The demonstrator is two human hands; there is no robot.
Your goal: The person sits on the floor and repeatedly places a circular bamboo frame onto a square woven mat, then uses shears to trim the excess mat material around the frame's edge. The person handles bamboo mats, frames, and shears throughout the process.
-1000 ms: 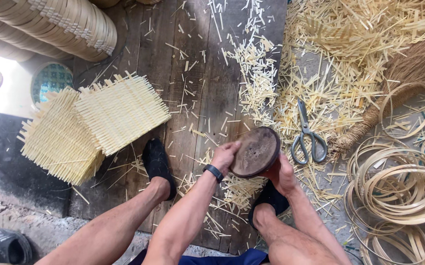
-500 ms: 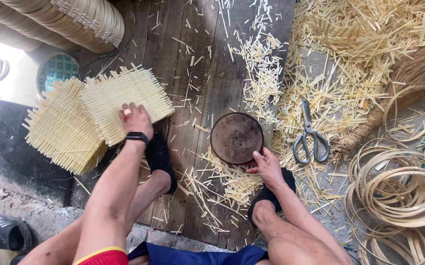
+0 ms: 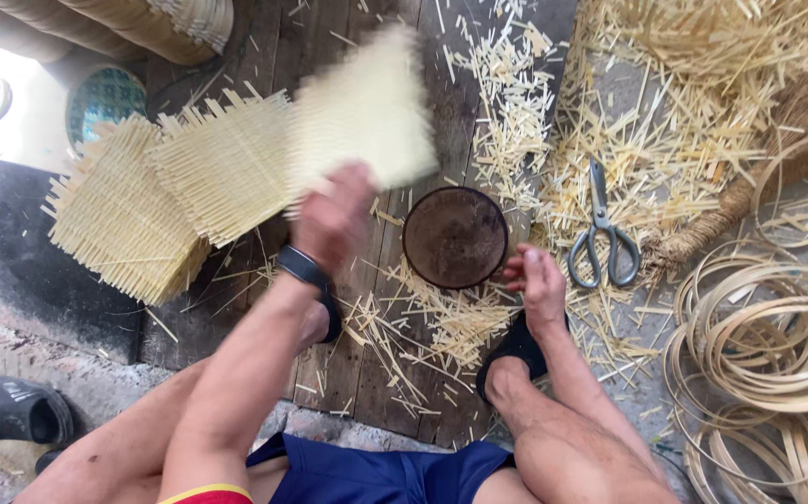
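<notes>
Woven bamboo mat point(image 3: 366, 107), blurred, is gripped by the left hand point(image 3: 334, 219); right hand point(image 3: 539, 285), fingers loosely curled and holding nothing, rests beside the empty round dark dish point(image 3: 455, 236).

Soft daylight, motion-blurred left hand point(image 3: 334, 219)

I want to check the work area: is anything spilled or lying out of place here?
Yes. Cut bamboo slivers lie scattered across the boards, around the round dark disc and under the scissors. The left hand holds a woven mat, blurred.
</notes>
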